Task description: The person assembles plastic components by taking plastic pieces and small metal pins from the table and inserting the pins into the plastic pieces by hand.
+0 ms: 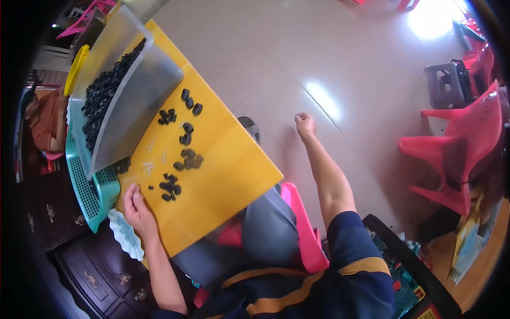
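My left hand rests at the left edge of the yellow tabletop, its fingers bent together; anything in them is hidden. Close to it lie a cluster of small black ribbed parts and some tiny pale pins. Further clusters of the black parts stretch toward the table's far end. Out to the right, past the table's edge, I hold my right hand over the floor with its fingers closed. I cannot make out whether something is inside it.
A tilted translucent bin full of black parts stands on the table's left, above a green perforated basket. Dark drawers are at lower left. Pink chairs and a grey case stand right. Another person sits far left.
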The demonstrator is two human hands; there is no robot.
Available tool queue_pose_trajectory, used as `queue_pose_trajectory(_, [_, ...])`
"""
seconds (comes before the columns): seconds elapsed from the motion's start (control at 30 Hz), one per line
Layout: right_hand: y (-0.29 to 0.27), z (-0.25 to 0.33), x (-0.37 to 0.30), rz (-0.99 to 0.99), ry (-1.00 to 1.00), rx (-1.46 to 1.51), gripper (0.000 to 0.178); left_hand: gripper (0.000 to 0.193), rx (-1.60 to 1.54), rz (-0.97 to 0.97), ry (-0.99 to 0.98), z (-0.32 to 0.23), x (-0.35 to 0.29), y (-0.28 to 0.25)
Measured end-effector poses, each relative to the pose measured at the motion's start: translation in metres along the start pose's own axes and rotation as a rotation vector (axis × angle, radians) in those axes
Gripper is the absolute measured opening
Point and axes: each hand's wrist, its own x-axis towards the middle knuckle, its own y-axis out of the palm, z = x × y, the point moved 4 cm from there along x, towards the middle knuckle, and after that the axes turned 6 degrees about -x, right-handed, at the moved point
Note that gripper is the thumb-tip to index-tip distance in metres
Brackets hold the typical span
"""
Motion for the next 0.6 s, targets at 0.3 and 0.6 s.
queue_pose_trajectory(0.3, [0.084,0.069,0.072,0.018,-0.376,-0.413,0.029,0.021,-0.179,-0.118,-0.134,0.020,-0.008,-0.002])
queue_pose_trajectory(0.6, [0.123,0.066,0.126,-0.026,-0.396,-0.743,0.024,0.018,-0.110,-0.135,-0.051,0.022,-0.009,-0.006])
